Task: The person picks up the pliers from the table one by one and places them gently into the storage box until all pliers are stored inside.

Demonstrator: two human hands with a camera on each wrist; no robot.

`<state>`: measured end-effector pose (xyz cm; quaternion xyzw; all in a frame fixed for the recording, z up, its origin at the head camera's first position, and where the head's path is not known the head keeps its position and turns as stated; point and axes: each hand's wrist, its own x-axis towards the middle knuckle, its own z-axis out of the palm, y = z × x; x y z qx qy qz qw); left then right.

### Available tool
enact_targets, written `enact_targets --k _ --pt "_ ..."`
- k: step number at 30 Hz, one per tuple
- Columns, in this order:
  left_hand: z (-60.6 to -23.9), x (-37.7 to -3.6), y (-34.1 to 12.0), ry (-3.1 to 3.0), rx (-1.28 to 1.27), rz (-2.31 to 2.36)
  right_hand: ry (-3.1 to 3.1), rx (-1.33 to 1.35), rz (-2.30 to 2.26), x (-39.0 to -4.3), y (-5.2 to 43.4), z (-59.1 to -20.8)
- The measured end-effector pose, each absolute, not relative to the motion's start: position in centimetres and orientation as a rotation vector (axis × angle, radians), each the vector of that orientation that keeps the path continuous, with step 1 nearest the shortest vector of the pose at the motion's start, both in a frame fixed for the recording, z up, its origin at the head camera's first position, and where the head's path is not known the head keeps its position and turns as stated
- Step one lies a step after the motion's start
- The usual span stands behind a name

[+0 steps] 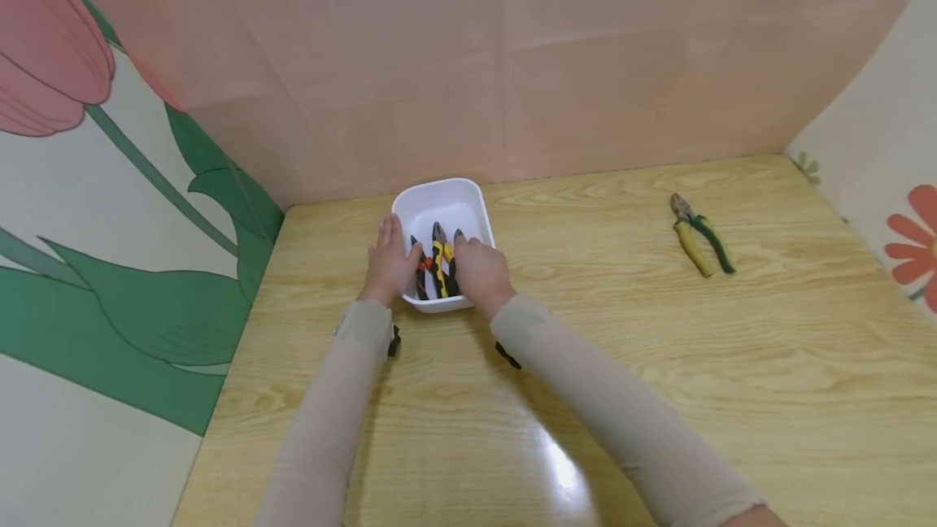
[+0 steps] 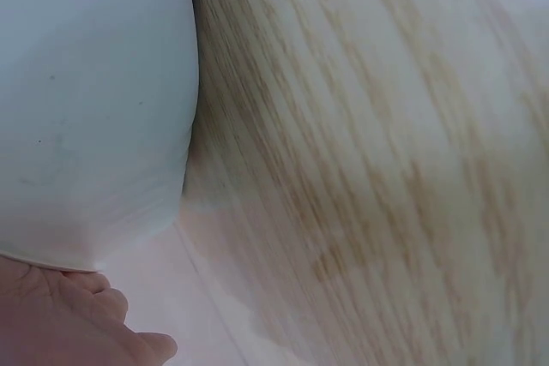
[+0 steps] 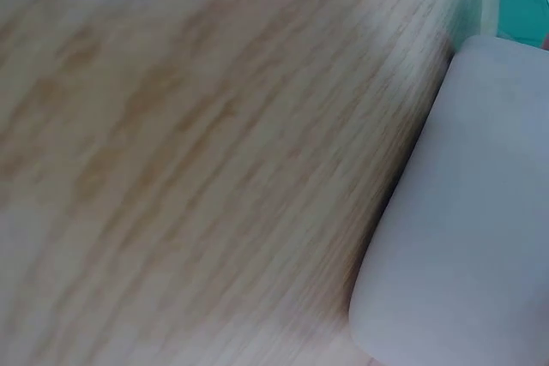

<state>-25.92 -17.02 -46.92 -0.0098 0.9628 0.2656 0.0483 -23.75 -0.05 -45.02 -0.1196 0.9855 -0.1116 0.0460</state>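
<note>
A white plastic bin (image 1: pixel 450 198) sits near the back edge of the wooden table, with several pliers inside, jaws pointing away from me. My left hand (image 1: pixel 391 267) straddles the bin's left rim, thumb inside and fingers along the outer side. Red-and-black pliers (image 1: pixel 422 271) lie closest to that thumb, beside yellow-and-black pliers (image 1: pixel 439 259). Curled inside the right part of the bin, my right hand (image 1: pixel 481 269) grips another pair of pliers (image 1: pixel 459 236), mostly hidden by the hand. In the left wrist view, fingers (image 2: pixel 77 315) show past the rim; the right wrist view shows only the bin's outer wall (image 3: pixel 463 220).
Diagonal pliers (image 1: pixel 700 238) with yellow and green handles lie apart on the table's right side. A pinkish cloth backdrop (image 1: pixel 505 63) rises behind the table (image 1: pixel 586 332), and flower-painted panels (image 1: pixel 183 283) border both sides.
</note>
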Motion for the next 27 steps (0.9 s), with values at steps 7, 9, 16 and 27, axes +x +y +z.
enact_targets --k 7,9,16,27 --pt "-46.9 -25.9 -17.2 2.939 -0.04 0.822 3.087 -0.424 -0.452 -23.4 0.3 -45.1" --pt "-46.9 -26.0 -17.2 2.937 -0.042 0.818 3.118 -0.453 -0.488 -23.2 0.5 -45.3" --pt "-46.8 -26.1 -17.2 2.93 -0.043 0.8 3.18 -0.51 -0.711 -23.2 1.1 -46.0" --pt "-46.8 -25.8 -17.0 2.933 -0.023 0.789 3.091 -0.644 -0.912 -23.0 2.3 -46.2"
